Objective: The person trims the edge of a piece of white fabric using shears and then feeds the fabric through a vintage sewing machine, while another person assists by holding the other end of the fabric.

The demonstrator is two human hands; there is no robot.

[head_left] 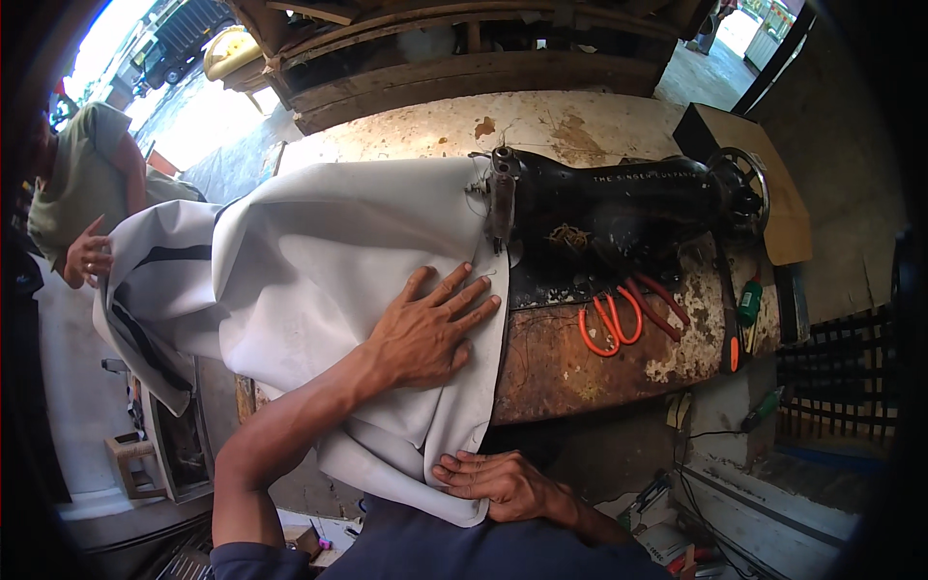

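Note:
A large light grey sheet of material point(290, 290) with dark strips at its left end drapes over the work table and under the needle area of a black sewing machine point(619, 213). My left hand point(425, 338) lies on the sheet with fingers spread, just below the needle. At the lower edge, my right hand point(498, 483) grips the sheet's folded hem with fingers together. Right of the sheet, orange-handled scissors point(609, 338) and red-handled pliers point(662, 314) rest on the stained wooden top point(541, 377), with a small green bottle point(749, 300) farther right.
A co-worker point(72, 184) at the left has a hand on the sheet's far end. A brown box point(783, 213) stands behind the machine's handwheel. A wooden structure point(474, 72) is across the far side. Cables point(686, 454) hang below the table at the right.

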